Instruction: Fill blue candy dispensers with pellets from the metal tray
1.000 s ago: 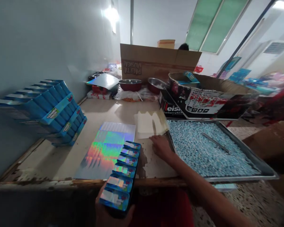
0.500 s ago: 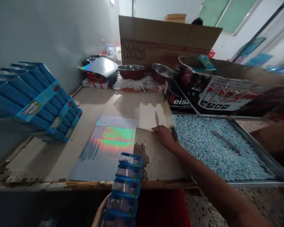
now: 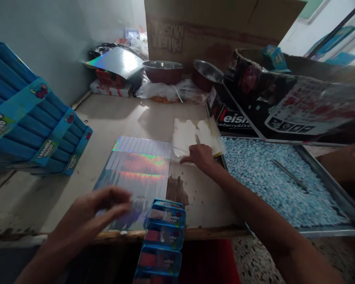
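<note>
My left hand [image 3: 88, 215] hovers with fingers stretched out over the near left corner of a holographic sheet [image 3: 139, 169] lying flat on the table; it holds nothing. Just to its right, a row of small blue boxes [image 3: 165, 236] leans over the table's front edge, untouched by the hand. My right hand [image 3: 199, 157] rests at the near edge of a stack of clear plastic bags [image 3: 195, 134], fingers curled and pinching the edge of a bag. It sits beside the left rim of a metal tray [image 3: 328, 189] filled with blue and white candies [image 3: 260, 177].
Stacked blue cartons [image 3: 32, 130] lean at the left by the wall. Two metal bowls [image 3: 162, 71] [image 3: 205, 73] and a cardboard box [image 3: 213, 27] stand at the back. A black printed box [image 3: 284, 106] lies behind the tray. A metal tool [image 3: 290, 175] rests on the candies.
My left hand let go of the row of small blue boxes and rose over the holographic sheet, fingers spread. My right hand closed on the bag's edge. The camera tilted down.
</note>
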A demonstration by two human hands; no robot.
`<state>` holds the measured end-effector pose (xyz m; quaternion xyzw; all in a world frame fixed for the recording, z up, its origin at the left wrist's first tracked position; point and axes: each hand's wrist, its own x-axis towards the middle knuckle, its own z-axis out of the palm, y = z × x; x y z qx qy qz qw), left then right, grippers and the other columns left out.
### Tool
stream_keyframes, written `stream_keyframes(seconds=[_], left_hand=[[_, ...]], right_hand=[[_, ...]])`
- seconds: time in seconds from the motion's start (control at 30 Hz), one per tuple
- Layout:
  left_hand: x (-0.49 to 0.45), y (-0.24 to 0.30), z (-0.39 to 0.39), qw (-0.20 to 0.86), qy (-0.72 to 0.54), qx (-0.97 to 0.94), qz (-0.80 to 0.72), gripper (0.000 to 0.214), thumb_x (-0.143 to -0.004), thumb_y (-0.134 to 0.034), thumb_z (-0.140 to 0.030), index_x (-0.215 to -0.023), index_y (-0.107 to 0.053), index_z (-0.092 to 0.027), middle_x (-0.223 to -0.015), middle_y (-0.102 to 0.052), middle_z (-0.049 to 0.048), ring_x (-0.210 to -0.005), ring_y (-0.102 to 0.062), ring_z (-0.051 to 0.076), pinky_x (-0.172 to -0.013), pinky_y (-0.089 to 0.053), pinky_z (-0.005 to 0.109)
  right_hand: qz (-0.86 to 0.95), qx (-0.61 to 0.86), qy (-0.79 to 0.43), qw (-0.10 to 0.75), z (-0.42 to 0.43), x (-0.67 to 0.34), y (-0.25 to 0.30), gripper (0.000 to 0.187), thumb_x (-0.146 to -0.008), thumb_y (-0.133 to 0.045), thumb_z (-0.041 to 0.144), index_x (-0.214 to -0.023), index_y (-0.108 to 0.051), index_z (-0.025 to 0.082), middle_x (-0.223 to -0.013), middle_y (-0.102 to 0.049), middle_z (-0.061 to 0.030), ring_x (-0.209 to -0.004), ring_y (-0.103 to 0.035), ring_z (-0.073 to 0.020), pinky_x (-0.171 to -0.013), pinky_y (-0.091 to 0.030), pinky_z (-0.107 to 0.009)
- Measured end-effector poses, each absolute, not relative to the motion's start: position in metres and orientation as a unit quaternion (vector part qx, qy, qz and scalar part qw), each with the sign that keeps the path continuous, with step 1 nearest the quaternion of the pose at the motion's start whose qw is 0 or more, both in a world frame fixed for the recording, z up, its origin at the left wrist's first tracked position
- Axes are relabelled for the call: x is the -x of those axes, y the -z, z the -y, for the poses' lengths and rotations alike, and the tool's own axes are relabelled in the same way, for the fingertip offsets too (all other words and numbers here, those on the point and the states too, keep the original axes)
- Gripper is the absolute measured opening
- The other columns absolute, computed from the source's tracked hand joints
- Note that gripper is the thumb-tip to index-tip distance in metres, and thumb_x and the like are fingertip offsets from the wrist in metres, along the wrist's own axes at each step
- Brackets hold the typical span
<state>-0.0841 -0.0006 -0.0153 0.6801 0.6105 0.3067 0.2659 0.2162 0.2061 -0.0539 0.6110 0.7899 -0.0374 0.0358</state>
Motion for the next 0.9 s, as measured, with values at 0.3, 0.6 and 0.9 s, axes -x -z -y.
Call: stream_keyframes(seconds=[0.3,0.6,0.9], left_hand=[[0.015,0.031,-0.164,-0.119,-0.128,-0.871,-0.459,0.016,-0.089,-0.062,-0.016,-0.075,-0.07,-0.017,-0.083,-0.07,0.0088,-0.086,-0.063,0.025,-0.074,-0.046,0.038],[0.037,0.06,-0.101,-0.143,-0.143,-0.865,-0.46,0.023,-0.09,-0.057,-0.006,-0.071,-0.061,-0.018,-0.077,-0.064,0.005,-0.076,-0.054,0.021,-0.06,-0.032,0.033],[0.026,0.07,-0.031,-0.088,-0.126,-0.845,-0.513,0.009,-0.088,-0.066,-0.017,-0.082,-0.062,-0.021,-0.084,-0.066,0.0018,-0.082,-0.057,0.022,-0.061,-0.031,0.034]], right_hand=[[-0.865,-0.497,0.014,0.062,-0.177,-0.151,0.031,0.065,-0.086,-0.059,0.078,-0.104,-0.071,0.017,-0.096,-0.077,-0.0156,-0.089,-0.071,-0.0264,-0.07,-0.04,-0.03],[-0.898,-0.436,0.038,0.038,-0.132,-0.195,0.052,0.021,-0.103,-0.058,0.032,-0.094,-0.071,0.018,-0.096,-0.076,-0.0082,-0.092,-0.067,-0.0208,-0.071,-0.037,-0.029],[-0.856,-0.487,0.161,0.068,-0.063,-0.218,0.046,0.02,-0.099,-0.061,0.027,-0.089,-0.076,0.019,-0.091,-0.076,-0.0067,-0.081,-0.068,-0.0189,-0.066,-0.036,-0.027]])
